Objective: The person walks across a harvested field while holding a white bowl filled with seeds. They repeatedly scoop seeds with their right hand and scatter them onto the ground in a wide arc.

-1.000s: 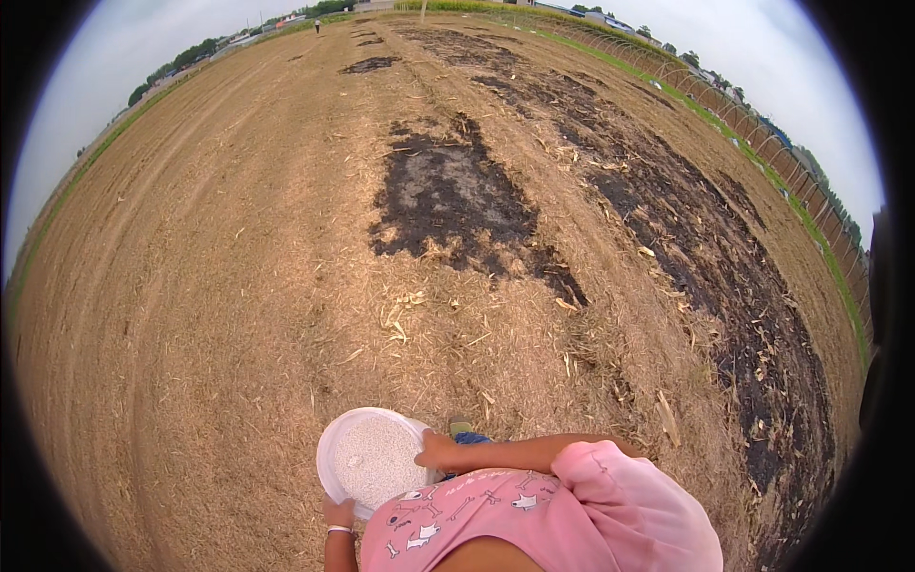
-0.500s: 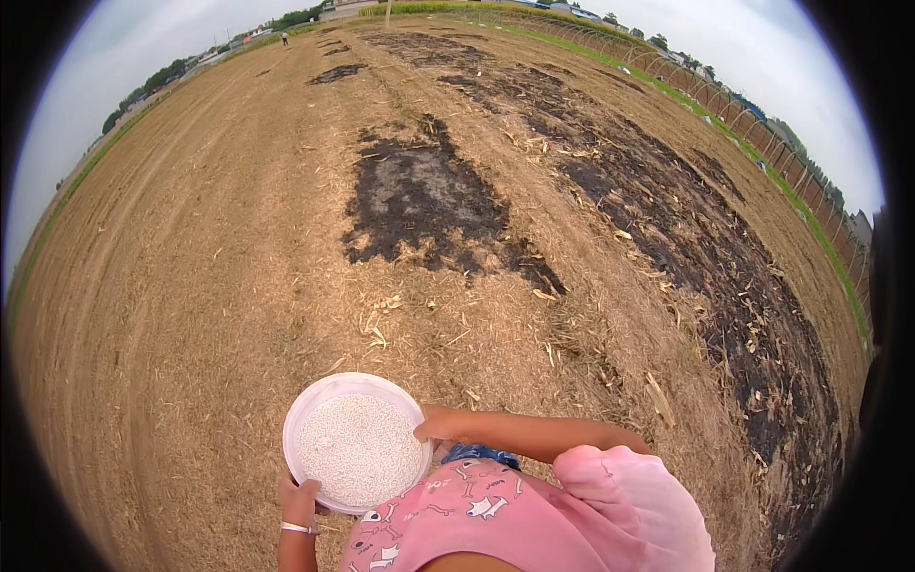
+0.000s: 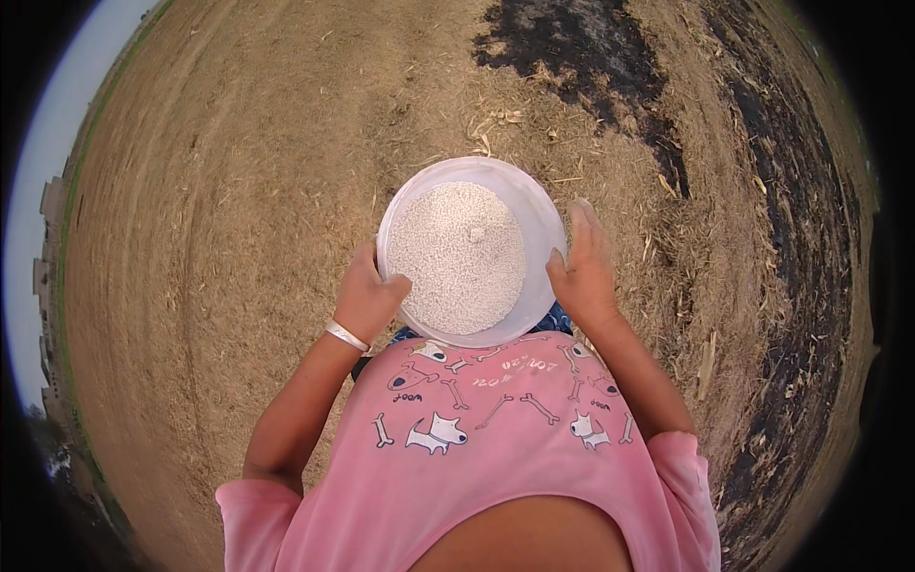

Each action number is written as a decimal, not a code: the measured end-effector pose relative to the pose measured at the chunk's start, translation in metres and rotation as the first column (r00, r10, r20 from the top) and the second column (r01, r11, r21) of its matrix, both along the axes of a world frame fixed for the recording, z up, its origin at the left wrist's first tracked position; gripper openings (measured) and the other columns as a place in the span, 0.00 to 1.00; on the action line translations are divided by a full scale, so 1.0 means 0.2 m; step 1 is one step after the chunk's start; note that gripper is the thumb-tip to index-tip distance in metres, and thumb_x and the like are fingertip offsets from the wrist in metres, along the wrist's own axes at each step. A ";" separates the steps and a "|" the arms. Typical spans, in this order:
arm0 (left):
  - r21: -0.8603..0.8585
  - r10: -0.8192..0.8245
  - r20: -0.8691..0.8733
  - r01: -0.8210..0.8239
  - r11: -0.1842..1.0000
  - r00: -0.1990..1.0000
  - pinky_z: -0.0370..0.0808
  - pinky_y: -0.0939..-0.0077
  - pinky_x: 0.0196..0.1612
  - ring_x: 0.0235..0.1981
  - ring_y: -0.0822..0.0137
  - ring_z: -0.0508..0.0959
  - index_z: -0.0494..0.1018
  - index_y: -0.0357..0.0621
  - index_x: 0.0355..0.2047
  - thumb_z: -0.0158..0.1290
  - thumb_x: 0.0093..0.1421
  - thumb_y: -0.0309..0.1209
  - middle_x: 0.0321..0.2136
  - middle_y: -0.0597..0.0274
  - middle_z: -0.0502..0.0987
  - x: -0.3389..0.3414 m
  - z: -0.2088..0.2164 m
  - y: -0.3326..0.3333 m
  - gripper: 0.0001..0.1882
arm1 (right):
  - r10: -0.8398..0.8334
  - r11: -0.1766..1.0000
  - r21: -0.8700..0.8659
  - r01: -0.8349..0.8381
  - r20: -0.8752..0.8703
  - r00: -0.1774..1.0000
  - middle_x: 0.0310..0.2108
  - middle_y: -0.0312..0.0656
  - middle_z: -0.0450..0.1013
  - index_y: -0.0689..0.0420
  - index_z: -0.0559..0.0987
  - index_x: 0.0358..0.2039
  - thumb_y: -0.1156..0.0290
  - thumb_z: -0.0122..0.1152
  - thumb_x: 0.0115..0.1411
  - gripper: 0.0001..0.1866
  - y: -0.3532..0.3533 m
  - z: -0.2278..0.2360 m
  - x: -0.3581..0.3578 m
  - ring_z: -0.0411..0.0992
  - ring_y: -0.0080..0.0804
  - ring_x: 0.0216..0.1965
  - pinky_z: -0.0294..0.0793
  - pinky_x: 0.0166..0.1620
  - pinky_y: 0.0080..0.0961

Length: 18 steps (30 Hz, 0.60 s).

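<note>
A round, whitish translucent plastic basin (image 3: pixel 545 214) is held in front of my body. It contains small white granules (image 3: pixel 457 257), heaped toward its left side, with a small clump on top. My left hand (image 3: pixel 370 294) grips the left rim, thumb over the edge and fingers hidden outside. My right hand (image 3: pixel 585 272) is at the right side with its fingers stretched out beyond the wall. Its thumb reaches the rim, though I cannot tell how firmly it touches.
Dry, straw-littered soil (image 3: pixel 257 191) surrounds me. A blackened, burnt patch (image 3: pixel 581 48) lies ahead to the right, and a longer charred strip (image 3: pixel 801 238) runs along the far right. Pale dry husks (image 3: pixel 500 119) lie beyond the basin. Low buildings (image 3: pixel 48 276) stand at the left edge.
The view has tipped down and the basin now appears higher and nearer the middle. My right hand has loosened from the rim and straightened its fingers. The granules now lie more to the left.
</note>
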<state>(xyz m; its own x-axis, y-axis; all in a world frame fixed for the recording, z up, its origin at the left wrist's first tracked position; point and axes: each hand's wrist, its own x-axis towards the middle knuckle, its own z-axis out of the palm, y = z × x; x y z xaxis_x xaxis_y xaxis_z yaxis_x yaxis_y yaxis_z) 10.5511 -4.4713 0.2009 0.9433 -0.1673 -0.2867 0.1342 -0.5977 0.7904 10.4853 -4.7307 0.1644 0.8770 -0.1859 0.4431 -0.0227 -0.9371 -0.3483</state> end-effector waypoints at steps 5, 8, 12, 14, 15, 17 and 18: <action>0.043 -0.019 -0.036 0.021 0.999 0.999 0.68 0.71 0.36 0.31 0.60 0.72 0.63 0.32 0.34 0.50 0.39 0.26 0.29 0.49 0.70 0.04 -0.04 -0.07 0.19 | 0.525 0.776 0.471 -0.419 -0.116 0.843 0.46 0.56 0.61 0.59 0.66 0.45 0.64 0.52 0.50 0.22 0.14 -0.03 0.20 0.60 0.49 0.48 0.61 0.49 0.36; -0.016 -0.003 -0.054 0.002 1.000 0.999 0.68 0.71 0.35 0.30 0.61 0.72 0.63 0.33 0.33 0.50 0.39 0.25 0.28 0.50 0.70 0.06 -0.08 -0.12 0.18 | 0.486 0.827 0.442 -0.347 -0.252 0.837 0.47 0.56 0.61 0.57 0.67 0.45 0.56 0.54 0.49 0.26 0.24 -0.25 0.33 0.60 0.49 0.48 0.61 0.49 0.34; 0.063 0.059 -0.107 -0.053 0.997 0.992 0.68 0.72 0.34 0.30 0.60 0.72 0.63 0.33 0.33 0.50 0.38 0.25 0.28 0.50 0.70 0.11 -0.10 -0.16 0.19 | 0.606 0.701 0.676 -0.229 -0.394 0.691 0.43 0.57 0.64 0.57 0.68 0.44 0.55 0.57 0.46 0.28 0.37 -0.37 0.44 0.66 0.49 0.42 0.66 0.43 0.34; 0.084 0.097 -0.157 -0.085 0.993 0.983 0.68 0.72 0.34 0.30 0.60 0.72 0.63 0.33 0.33 0.50 0.37 0.26 0.28 0.50 0.70 0.13 -0.14 -0.14 0.19 | 0.647 0.580 0.808 -0.098 -0.384 0.659 0.38 0.54 0.68 0.58 0.69 0.43 0.56 0.57 0.47 0.25 0.39 -0.44 0.48 0.68 0.45 0.37 0.67 0.40 0.32; 0.095 0.119 -0.182 -0.103 0.990 0.976 0.68 0.72 0.34 0.30 0.60 0.72 0.63 0.33 0.33 0.50 0.37 0.26 0.28 0.50 0.70 0.15 -0.15 -0.13 0.20 | 0.669 0.511 0.859 -0.029 -0.376 0.641 0.35 0.52 0.70 0.59 0.70 0.42 0.57 0.57 0.47 0.24 0.40 -0.47 0.51 0.70 0.43 0.35 0.68 0.38 0.32; 0.055 0.110 -0.135 -0.103 0.993 0.985 0.68 0.72 0.35 0.31 0.60 0.72 0.63 0.32 0.34 0.50 0.37 0.26 0.28 0.50 0.70 0.18 -0.14 -0.19 0.20 | 0.678 0.254 0.950 0.185 -0.311 0.667 0.30 0.47 0.71 0.60 0.71 0.39 0.59 0.56 0.49 0.20 0.39 -0.54 0.54 0.70 0.37 0.32 0.68 0.36 0.29; 0.039 0.112 -0.115 -0.108 0.993 0.987 0.68 0.72 0.35 0.31 0.60 0.72 0.63 0.32 0.34 0.50 0.37 0.26 0.28 0.50 0.70 0.19 -0.13 -0.21 0.20 | 0.679 0.108 0.952 0.286 -0.281 0.678 0.28 0.44 0.72 0.60 0.72 0.38 0.60 0.55 0.50 0.19 0.37 -0.56 0.57 0.70 0.34 0.31 0.68 0.35 0.28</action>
